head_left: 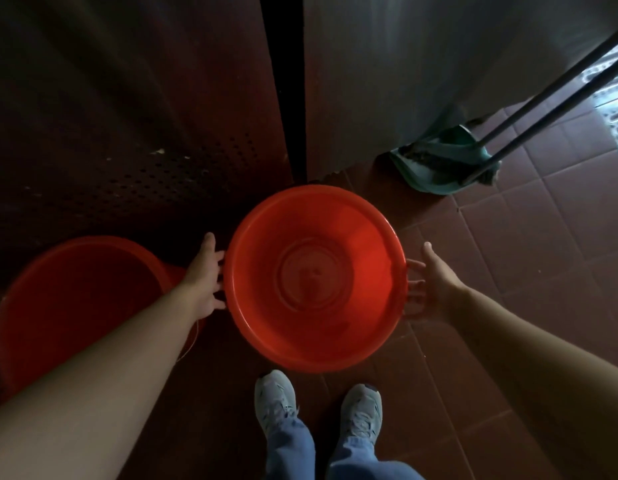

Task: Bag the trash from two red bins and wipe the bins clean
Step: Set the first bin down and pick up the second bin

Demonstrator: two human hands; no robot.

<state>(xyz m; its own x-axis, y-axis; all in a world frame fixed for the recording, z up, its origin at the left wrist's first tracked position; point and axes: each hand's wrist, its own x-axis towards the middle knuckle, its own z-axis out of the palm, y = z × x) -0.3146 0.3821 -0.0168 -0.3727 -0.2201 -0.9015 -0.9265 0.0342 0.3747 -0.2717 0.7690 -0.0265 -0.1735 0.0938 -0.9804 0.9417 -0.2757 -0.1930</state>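
An empty red bin [364,237] sits in the middle of the view, its inside bare and shiny. My left hand [203,275] touches the outer left side of its rim with straight, spread fingers and the thumb up. My right hand [430,275] is at the right side of the rim with its fingers spread toward it; whether they touch the bin I cannot tell. A second red bin [58,306] stands to the left in shadow, partly behind my left forearm, and its inside is too dark to read.
Dark metal cabinets with a perforated panel [162,174] rise right behind the bins. A green dustpan [439,168] and two long handles [549,102] lean at the right. Red-brown floor tiles [542,237] spread to the right. My shoes [274,400] stand just below the middle bin.
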